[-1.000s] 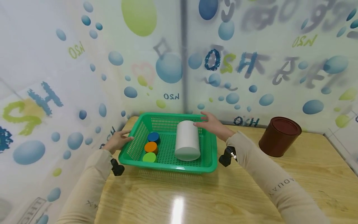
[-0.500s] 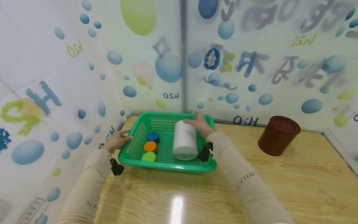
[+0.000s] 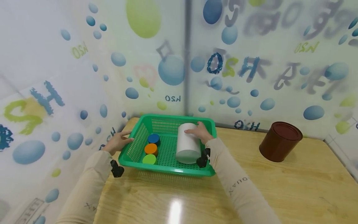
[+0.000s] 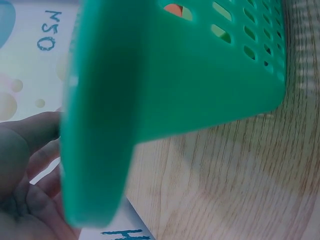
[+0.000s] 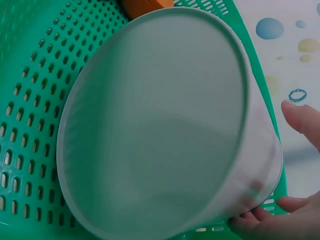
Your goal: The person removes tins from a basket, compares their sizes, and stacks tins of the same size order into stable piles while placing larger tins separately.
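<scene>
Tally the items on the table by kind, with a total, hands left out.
Green basket: 1
White can, lying in the basket: 1
Small round blocks in the basket, blue, orange, light green: 3
Brown can, standing on the table: 1
Total: 6
</scene>
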`<state>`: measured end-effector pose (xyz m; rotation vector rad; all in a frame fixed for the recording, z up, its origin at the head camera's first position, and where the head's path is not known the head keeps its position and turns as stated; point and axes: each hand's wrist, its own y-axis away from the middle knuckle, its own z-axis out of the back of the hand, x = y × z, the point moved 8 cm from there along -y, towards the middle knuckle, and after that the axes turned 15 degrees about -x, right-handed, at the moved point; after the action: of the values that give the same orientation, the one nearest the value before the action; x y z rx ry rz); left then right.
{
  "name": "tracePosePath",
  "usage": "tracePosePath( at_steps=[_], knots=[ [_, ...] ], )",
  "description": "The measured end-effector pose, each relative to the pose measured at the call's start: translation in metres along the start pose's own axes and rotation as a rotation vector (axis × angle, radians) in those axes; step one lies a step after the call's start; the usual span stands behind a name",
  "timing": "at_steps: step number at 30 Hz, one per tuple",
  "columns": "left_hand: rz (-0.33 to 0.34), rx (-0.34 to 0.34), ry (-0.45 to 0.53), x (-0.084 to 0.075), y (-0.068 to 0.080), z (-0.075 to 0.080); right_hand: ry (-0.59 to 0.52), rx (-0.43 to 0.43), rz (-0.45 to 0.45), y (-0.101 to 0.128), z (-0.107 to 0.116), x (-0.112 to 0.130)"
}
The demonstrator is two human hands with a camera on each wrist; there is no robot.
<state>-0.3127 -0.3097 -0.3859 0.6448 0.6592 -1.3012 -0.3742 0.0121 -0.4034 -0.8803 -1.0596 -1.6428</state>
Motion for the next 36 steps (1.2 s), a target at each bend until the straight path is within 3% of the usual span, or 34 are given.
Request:
tracePosePath(
  at_steps=[8,20,36],
  knots=[
    [0.010,0.011,-0.005,0.001,0.005,-0.002,0.036,0.030,-0.045,-0.001,0.002,-0.015],
    [0.007,-0.001,0.018,-0.004,0.000,0.002,0.079,0.090,-0.075,-0.002,-0.002,-0.024],
    [0.018,0.004,0.017,-0.001,-0.001,-0.001,0.027,0.207,-0.101,0.003,-0.007,-0.032]
  ],
)
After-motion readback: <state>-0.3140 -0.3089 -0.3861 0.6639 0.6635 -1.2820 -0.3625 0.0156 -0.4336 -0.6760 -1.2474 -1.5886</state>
